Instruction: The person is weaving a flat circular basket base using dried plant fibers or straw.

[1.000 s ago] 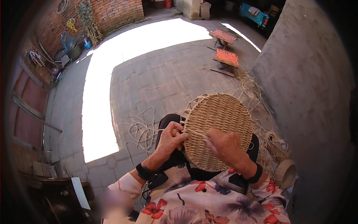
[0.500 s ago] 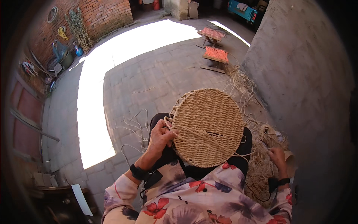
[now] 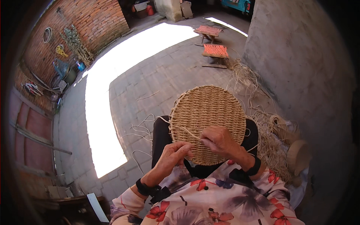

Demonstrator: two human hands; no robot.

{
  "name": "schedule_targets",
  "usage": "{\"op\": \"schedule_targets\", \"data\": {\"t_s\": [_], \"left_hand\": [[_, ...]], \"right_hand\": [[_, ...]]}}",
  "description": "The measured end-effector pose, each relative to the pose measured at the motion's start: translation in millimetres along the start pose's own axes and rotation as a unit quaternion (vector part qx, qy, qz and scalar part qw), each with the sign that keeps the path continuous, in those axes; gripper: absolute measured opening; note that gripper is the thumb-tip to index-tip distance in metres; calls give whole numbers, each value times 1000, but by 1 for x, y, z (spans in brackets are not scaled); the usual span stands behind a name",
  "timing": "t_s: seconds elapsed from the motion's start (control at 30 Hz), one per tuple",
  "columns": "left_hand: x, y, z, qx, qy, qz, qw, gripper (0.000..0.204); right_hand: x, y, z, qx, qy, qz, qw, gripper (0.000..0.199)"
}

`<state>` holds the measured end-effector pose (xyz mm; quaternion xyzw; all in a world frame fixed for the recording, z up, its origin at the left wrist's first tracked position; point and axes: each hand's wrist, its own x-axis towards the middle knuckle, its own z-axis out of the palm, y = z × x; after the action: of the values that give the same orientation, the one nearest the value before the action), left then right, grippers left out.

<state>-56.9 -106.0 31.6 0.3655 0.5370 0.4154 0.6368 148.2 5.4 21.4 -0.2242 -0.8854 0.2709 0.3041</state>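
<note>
No packages or signs show near the woven mat (image 3: pixel 208 120); the closest thing to one is a flat white board (image 3: pixel 96 207) leaning well below and to the left of it. The round straw mat rests on the person's lap, tilted up toward them. Loose straw strands (image 3: pixel 144 131) trail over the paving just left of the mat, and a tangled heap of straw (image 3: pixel 270 138) lies just right of it. Two small stools with orange woven seats (image 3: pixel 215 50) stand well beyond the mat, by the grey wall (image 3: pixel 300 60). The brick wall (image 3: pixel 90 22) runs far off to the mat's left. The right hand (image 3: pixel 217 140) lies over the mat's lower face, fingers pinched on a thin strand (image 3: pixel 187 132). The left hand (image 3: pixel 173 155) sits at the mat's lower edge, fingers curled half closed, touching the rim; whether it grips anything I cannot tell.
</note>
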Motion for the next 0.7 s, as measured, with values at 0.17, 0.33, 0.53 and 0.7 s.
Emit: {"op": "schedule_targets", "data": {"t_s": [0.17, 0.33, 0.53, 0.7], "left_hand": [[10, -6, 17, -177, -34, -76, 981, 34], [17, -19, 36, 120, -258, -81, 955, 34], [28, -25, 48, 216, -311, -67, 923, 25], [27, -34, 57, 349, -374, 84, 855, 23]], "right_hand": [[-44, -25, -29, 118, -202, 92, 968, 11], [-52, -12, -8, 186, -53, 178, 965, 27], [-32, -18, 9, 424, -43, 279, 861, 22], [-13, -17, -1, 567, -104, 319, 752, 23]]}}
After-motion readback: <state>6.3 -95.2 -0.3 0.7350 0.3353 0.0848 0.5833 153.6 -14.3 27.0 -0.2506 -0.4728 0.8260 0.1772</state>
